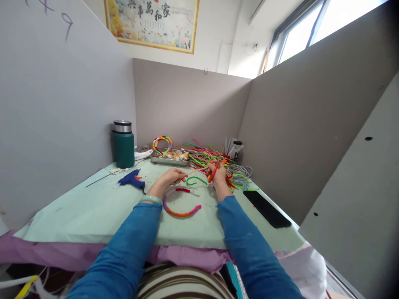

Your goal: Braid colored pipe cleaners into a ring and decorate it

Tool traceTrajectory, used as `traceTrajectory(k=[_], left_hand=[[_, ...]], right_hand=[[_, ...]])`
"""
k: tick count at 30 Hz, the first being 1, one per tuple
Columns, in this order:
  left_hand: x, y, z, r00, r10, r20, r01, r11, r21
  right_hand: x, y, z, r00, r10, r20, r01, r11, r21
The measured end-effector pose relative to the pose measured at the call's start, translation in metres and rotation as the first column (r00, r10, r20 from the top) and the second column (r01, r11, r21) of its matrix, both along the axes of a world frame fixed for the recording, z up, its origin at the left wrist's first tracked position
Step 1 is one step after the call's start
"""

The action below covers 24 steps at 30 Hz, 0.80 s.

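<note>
A thin pink pipe cleaner [196, 170] spans the desk's [93, 207] middle, axis left-right.
The left hand [172, 176] pinches one end; the right hand [219, 172], clamped on red-handled scissors [214, 172], meets the other.

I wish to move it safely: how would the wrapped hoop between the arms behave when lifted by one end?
The hoop holds an open arc, so it is probably stiff, not floppy. It is thin, so likely light. Its fuzzy wrap should grip well, and lying flat it seems unlikely to roll.
</note>
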State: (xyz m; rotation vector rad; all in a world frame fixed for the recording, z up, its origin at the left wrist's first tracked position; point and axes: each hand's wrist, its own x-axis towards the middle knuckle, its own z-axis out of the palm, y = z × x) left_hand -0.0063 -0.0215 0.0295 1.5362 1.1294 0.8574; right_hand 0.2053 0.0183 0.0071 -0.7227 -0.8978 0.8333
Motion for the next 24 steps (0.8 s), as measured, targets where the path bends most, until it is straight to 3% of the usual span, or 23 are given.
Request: traceTrajectory(k=[8, 12, 17, 24], left_hand=[[-0.001, 0.000, 0.000, 1.000, 0.015, 0.017, -0.016, 0.999, 0.042], [-0.001, 0.005, -0.003, 0.996, 0.081, 0.026, -0.083, 0.994, 0.073], [-0.001, 0.014, -0.010, 0.953, 0.272, 0.134, -0.279, 0.959, 0.040], [-0.004, 0.018, -0.006, 0.865, 0.391, 0.313, -0.399, 0.916, -0.043]], right_hand=[[0.002, 0.005, -0.002, 0.998, -0.042, 0.036, 0.042, 0.999, 0.014], [0.007, 0.009, -0.004, 0.964, -0.156, 0.215, 0.164, 0.986, -0.020], [0.008, 0.005, -0.001, 0.729, -0.359, 0.583, 0.353, 0.927, 0.129], [-0.010, -0.015, -0.004, 0.340, -0.154, 0.928, 0.135, 0.984, 0.114]])
